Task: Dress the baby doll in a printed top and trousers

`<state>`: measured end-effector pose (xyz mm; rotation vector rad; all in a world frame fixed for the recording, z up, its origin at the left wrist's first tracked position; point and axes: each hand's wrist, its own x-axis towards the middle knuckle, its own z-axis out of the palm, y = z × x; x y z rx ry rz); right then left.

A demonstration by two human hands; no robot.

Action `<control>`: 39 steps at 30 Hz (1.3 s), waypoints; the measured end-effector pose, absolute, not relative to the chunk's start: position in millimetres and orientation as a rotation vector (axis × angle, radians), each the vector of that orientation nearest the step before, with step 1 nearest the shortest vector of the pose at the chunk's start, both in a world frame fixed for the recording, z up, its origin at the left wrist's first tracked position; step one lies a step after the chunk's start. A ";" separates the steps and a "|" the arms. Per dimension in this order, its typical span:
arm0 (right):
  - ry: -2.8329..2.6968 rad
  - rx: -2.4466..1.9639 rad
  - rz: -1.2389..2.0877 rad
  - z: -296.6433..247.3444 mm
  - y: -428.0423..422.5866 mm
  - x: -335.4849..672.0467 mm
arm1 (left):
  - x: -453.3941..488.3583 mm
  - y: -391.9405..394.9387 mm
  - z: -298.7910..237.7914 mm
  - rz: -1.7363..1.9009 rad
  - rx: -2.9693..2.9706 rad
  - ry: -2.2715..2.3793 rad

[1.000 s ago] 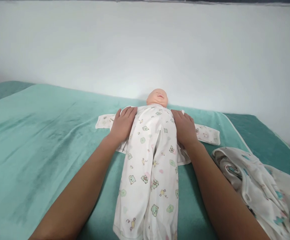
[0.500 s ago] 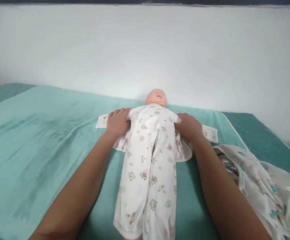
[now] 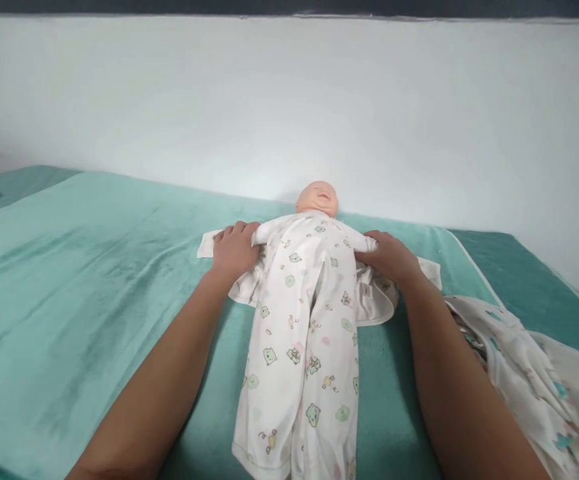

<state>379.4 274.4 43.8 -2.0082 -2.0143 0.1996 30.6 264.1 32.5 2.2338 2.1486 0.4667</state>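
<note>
A baby doll lies on its back on a teal blanket, covered by white printed baby pants and lying on an open white printed shirt. My left hand curls over the shirt cloth at the doll's left side, fingers bent round the fabric. My right hand grips the bunched shirt cloth at the doll's right side. The shirt's sleeves stick out beyond both hands.
A crumpled printed cloth lies on the blanket at the lower right. A white wall rises right behind the doll's head. The blanket spreads wide to the left.
Both hands went from lying flat beside the doll's chest to curling outward round the shirt cloth, which is now bunched under them.
</note>
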 end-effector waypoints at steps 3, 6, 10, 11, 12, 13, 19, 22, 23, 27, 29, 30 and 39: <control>-2.089 -2.025 0.062 48.6 265.1 378.2 | 32.8 265.6 31.2 0.478 2.223 2.163; -2.198 -2.003 -0.154 71.3 247.6 367.4 | 34.2 266.8 30.9 0.486 2.208 2.171; -2.276 -1.745 -0.250 116.1 232.8 319.4 | 35.0 267.4 31.9 0.491 2.209 2.172; -2.306 -1.682 -0.208 124.6 234.0 300.0 | 35.1 267.4 32.1 0.489 2.213 2.172; -2.347 -1.634 -0.159 130.7 237.6 278.4 | 35.2 267.4 32.4 0.487 2.215 2.174; -2.407 -1.603 -0.119 134.2 243.1 255.1 | 35.3 267.2 32.6 0.486 2.219 2.174; -2.863 -1.653 -0.059 113.4 283.6 143.0 | 34.4 265.0 34.9 0.456 2.221 2.198; -2.859 -1.682 -0.119 101.3 292.2 135.7 | 33.4 264.7 35.6 0.476 2.237 2.176; -2.861 -1.681 -0.134 100.0 294.0 139.5 | 33.0 264.8 35.6 0.484 2.243 2.161; -2.873 -1.675 -0.171 105.7 302.5 165.9 | 30.3 264.6 35.8 0.519 2.218 2.118; -2.872 -1.695 -0.188 110.9 306.1 179.4 | 28.5 263.9 35.9 0.537 2.193 2.097; -2.867 -1.715 -0.201 112.9 307.1 185.2 | 27.7 263.6 35.8 0.545 2.183 2.089; -2.995 -1.427 -0.179 105.3 304.4 177.7 | 28.3 267.0 31.8 0.526 2.156 2.139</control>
